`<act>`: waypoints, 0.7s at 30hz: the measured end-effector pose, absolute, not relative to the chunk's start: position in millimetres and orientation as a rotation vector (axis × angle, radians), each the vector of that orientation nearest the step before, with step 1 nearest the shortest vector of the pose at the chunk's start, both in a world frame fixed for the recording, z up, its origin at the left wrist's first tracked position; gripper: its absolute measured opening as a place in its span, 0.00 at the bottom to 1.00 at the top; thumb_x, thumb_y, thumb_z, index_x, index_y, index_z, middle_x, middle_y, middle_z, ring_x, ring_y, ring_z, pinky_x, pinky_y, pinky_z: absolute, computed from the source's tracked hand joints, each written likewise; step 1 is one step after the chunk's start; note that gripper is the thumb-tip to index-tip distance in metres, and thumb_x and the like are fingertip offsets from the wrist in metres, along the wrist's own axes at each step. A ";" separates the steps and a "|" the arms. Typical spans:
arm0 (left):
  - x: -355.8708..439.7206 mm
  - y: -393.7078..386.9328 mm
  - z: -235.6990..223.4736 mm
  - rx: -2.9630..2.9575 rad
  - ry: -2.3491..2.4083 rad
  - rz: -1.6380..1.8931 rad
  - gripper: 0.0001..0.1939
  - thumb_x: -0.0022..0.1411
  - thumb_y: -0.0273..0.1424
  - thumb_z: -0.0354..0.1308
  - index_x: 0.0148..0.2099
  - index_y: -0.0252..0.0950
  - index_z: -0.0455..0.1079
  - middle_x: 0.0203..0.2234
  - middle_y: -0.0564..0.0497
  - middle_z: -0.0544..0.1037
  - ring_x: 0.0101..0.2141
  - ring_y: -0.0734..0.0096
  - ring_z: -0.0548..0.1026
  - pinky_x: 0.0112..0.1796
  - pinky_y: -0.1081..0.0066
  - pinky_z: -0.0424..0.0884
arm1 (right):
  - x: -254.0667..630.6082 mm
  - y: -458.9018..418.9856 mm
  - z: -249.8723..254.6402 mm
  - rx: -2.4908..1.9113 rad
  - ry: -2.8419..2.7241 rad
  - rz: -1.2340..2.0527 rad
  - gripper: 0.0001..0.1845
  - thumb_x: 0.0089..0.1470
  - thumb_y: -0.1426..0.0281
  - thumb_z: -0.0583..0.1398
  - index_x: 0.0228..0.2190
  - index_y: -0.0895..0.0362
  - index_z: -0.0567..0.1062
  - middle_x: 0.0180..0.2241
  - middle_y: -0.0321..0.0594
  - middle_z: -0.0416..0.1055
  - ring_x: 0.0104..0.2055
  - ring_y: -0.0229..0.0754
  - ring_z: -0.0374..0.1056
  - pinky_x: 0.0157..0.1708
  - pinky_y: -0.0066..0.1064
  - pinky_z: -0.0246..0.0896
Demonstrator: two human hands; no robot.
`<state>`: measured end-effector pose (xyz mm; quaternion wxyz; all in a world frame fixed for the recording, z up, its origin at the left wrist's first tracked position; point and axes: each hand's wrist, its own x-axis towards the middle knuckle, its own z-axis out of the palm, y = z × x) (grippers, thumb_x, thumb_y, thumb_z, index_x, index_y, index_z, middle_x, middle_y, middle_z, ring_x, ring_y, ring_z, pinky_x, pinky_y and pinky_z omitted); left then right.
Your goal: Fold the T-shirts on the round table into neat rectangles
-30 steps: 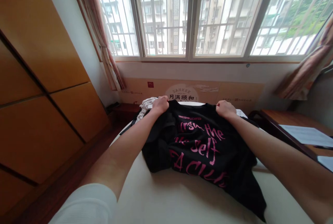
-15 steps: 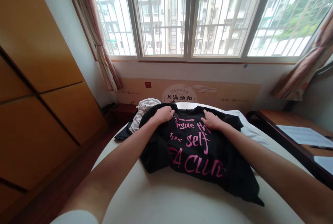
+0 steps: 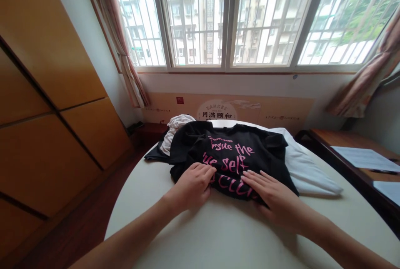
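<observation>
Black pink-lettered T-shirt (image 3: 237, 165) is pressed on the round cream tabletop (image 3: 187, 235) by left hand (image 3: 192, 188) and right hand (image 3: 271, 194), grips open and flat, nothing clamped; smoothing judged in hand, further flattening called for.

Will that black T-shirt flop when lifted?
Likely floppy: the black T-shirt lies in soft rumples under the left hand and right hand. It probably weighs little for its size. The pink print may feel stiffer, yet bends with it.
</observation>
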<state>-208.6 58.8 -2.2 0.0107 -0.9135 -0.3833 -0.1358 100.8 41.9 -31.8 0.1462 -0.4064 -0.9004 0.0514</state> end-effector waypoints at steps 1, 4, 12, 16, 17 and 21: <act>-208.7 60.0 0.3 -2.835 -1.202 -0.428 0.27 0.57 0.23 0.58 0.60 0.34 0.67 0.54 0.42 0.77 0.55 0.55 0.74 0.61 0.57 0.63 | 104.3 44.8 -31.4 -1.215 -2.537 0.122 0.30 0.57 0.73 0.59 0.62 0.57 0.74 0.65 0.52 0.69 0.67 0.58 0.64 0.67 0.54 0.57; -209.5 61.1 6.7 -2.735 -1.269 -0.406 0.33 0.51 0.21 0.59 0.62 0.33 0.67 0.54 0.39 0.77 0.56 0.50 0.74 0.63 0.51 0.61 | 111.7 55.7 -22.1 -1.309 -2.340 0.152 0.20 0.56 0.77 0.55 0.47 0.57 0.80 0.49 0.51 0.80 0.53 0.56 0.75 0.54 0.49 0.70; -219.6 59.4 30.5 -2.322 -1.278 -1.091 0.15 0.65 0.25 0.57 0.53 0.39 0.66 0.45 0.46 0.80 0.45 0.56 0.79 0.49 0.59 0.73 | 138.9 71.2 18.2 -1.229 -1.832 0.857 0.24 0.59 0.50 0.64 0.48 0.56 0.79 0.40 0.45 0.82 0.41 0.51 0.78 0.38 0.37 0.72; -229.2 76.7 31.2 -2.107 -1.352 -1.151 0.11 0.70 0.29 0.56 0.54 0.39 0.67 0.52 0.41 0.75 0.54 0.50 0.74 0.56 0.52 0.69 | 160.0 86.5 6.1 -1.428 -1.813 0.185 0.25 0.58 0.48 0.63 0.44 0.56 0.80 0.38 0.46 0.79 0.40 0.54 0.75 0.39 0.42 0.69; -233.0 82.2 28.9 -2.062 -1.414 -1.141 0.10 0.70 0.29 0.55 0.52 0.38 0.68 0.49 0.40 0.75 0.52 0.49 0.74 0.55 0.51 0.69 | 161.0 86.9 3.0 -1.458 -1.823 -0.020 0.24 0.60 0.49 0.61 0.43 0.56 0.80 0.36 0.46 0.78 0.38 0.54 0.74 0.38 0.42 0.69; -239.9 87.8 21.9 -2.153 -1.506 -1.118 0.05 0.70 0.27 0.51 0.44 0.38 0.68 0.38 0.45 0.74 0.42 0.55 0.75 0.48 0.57 0.72 | 142.1 67.3 -0.5 -1.350 -1.901 -0.276 0.19 0.69 0.56 0.56 0.44 0.56 0.79 0.27 0.38 0.72 0.27 0.45 0.70 0.31 0.36 0.65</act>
